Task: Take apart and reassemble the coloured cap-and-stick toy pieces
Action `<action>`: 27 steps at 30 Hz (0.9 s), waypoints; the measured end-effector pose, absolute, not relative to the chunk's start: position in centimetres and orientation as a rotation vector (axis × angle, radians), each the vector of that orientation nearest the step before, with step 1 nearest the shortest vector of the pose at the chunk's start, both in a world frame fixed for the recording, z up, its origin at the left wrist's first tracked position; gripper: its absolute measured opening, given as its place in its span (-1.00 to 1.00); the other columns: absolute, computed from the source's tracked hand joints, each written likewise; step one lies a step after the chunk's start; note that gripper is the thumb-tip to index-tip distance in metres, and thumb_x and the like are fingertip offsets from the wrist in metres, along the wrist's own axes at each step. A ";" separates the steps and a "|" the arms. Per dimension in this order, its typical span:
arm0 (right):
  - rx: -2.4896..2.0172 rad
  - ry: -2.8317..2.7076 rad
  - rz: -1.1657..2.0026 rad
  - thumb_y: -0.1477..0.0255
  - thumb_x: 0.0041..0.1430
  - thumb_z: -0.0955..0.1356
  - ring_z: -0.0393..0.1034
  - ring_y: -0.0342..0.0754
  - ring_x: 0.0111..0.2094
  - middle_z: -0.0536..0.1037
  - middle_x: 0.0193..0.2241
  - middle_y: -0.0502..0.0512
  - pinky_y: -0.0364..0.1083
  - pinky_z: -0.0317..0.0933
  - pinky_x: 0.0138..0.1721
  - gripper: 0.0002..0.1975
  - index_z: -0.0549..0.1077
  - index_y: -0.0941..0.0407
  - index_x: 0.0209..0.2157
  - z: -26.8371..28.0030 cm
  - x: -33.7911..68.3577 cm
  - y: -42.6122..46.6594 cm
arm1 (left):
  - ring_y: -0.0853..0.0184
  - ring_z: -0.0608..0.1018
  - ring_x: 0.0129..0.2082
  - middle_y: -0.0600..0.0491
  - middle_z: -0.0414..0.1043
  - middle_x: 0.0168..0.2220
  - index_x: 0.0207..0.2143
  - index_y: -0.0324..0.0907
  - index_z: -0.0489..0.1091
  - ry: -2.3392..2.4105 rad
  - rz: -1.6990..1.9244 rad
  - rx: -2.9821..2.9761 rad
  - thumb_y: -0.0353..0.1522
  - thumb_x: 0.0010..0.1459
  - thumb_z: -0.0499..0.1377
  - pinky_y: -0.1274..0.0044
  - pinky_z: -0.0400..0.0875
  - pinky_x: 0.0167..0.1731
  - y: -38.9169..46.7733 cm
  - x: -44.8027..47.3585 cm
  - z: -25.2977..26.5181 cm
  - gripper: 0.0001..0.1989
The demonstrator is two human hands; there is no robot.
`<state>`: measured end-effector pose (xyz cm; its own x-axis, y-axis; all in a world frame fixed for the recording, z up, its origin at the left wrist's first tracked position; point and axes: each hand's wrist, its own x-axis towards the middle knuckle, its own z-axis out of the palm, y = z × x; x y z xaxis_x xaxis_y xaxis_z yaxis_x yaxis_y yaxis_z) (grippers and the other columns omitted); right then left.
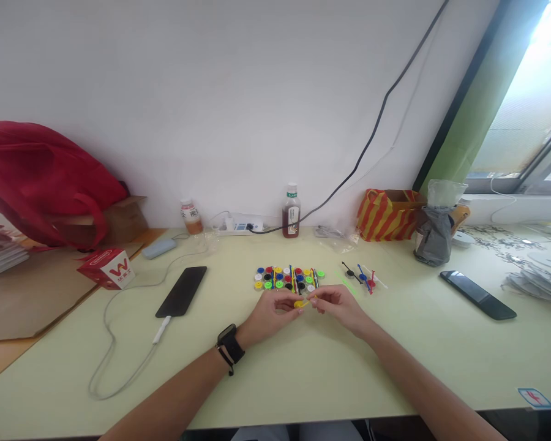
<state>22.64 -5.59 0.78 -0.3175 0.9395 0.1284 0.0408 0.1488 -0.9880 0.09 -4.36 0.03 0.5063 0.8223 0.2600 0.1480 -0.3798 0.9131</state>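
Between my two hands is a small yellow arrow spinner (299,304), with a round disc at its left end. My left hand (269,315) pinches the disc end between thumb and fingers. At the other end, the fingertips of my right hand (342,309) close on the thin arrow part. Just beyond my hands are rows of small coloured discs (279,277), in white, yellow, blue, red, green and black, with several arrows lying across them. To their right lie loose arrow spinners: a black one (350,273), a blue one (362,277) and a red one (371,283).
A phone (182,291) on a charging cable lies left, near a red-and-white box (106,268). Bottles (291,214) and a power strip (239,228) stand along the wall. On the right are a striped bag (386,214), a grey bagged object (433,236) and another phone (477,295).
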 end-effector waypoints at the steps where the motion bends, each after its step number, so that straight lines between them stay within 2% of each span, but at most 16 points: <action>1: -0.975 -1.553 1.300 0.19 0.09 0.49 0.31 -0.09 -0.45 0.53 -0.47 0.05 -0.07 0.26 -0.36 -0.72 0.66 0.11 -0.29 0.7 22.7 -5.5 | 0.26 0.63 -0.23 -0.09 0.58 -0.15 -0.07 -0.20 0.61 0.808 0.928 1.849 -0.23 0.19 0.33 0.40 0.59 -0.12 -4.4 0.1 0.1 -0.69; 8: -1.020 -1.530 1.341 0.36 0.03 0.46 0.32 -0.12 -0.50 0.53 -0.53 0.02 -0.09 0.22 -0.41 -0.87 0.65 0.12 -0.40 0.4 22.9 -5.2 | 0.27 0.61 -0.22 -0.07 0.56 -0.20 -0.10 -0.19 0.61 0.811 1.013 1.944 -0.28 0.20 0.31 0.40 0.62 -0.14 -4.5 0.0 0.3 -0.75; 15: -1.096 -1.513 1.430 0.29 0.02 0.47 0.35 -0.10 -0.47 0.56 -0.49 0.05 -0.10 0.20 -0.42 -0.81 0.60 0.13 -0.40 0.7 23.1 -5.2 | 0.24 0.59 -0.16 -0.07 0.57 -0.20 -0.11 -0.15 0.60 0.799 1.036 2.042 -0.28 0.24 0.28 0.39 0.58 -0.11 -4.7 -0.1 0.7 -0.78; 22: -1.017 -1.438 1.456 0.33 0.02 0.44 0.35 -0.10 -0.42 0.53 -0.46 0.01 -0.09 0.25 -0.36 -0.71 0.54 0.09 -0.17 0.8 23.1 -5.2 | 0.27 0.59 -0.20 -0.05 0.57 -0.20 -0.14 -0.13 0.60 0.780 0.964 2.026 -0.25 0.26 0.27 0.42 0.56 -0.12 -4.7 -0.1 0.8 -0.80; 27: -1.010 -1.466 1.452 0.31 0.05 0.44 0.33 -0.10 -0.43 0.51 -0.46 0.00 -0.09 0.24 -0.36 -0.73 0.53 0.09 -0.19 0.9 23.1 -5.2 | 0.27 0.59 -0.20 -0.05 0.57 -0.22 -0.17 -0.16 0.60 0.773 0.930 1.977 -0.23 0.24 0.28 0.42 0.56 -0.10 -4.7 -0.1 0.6 -0.79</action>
<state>23.07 -5.24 0.88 -0.3425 0.9394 0.0141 -0.0052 0.0131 -0.9999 -0.05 -4.70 0.65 0.5432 0.7722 0.3298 0.1830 -0.4922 0.8511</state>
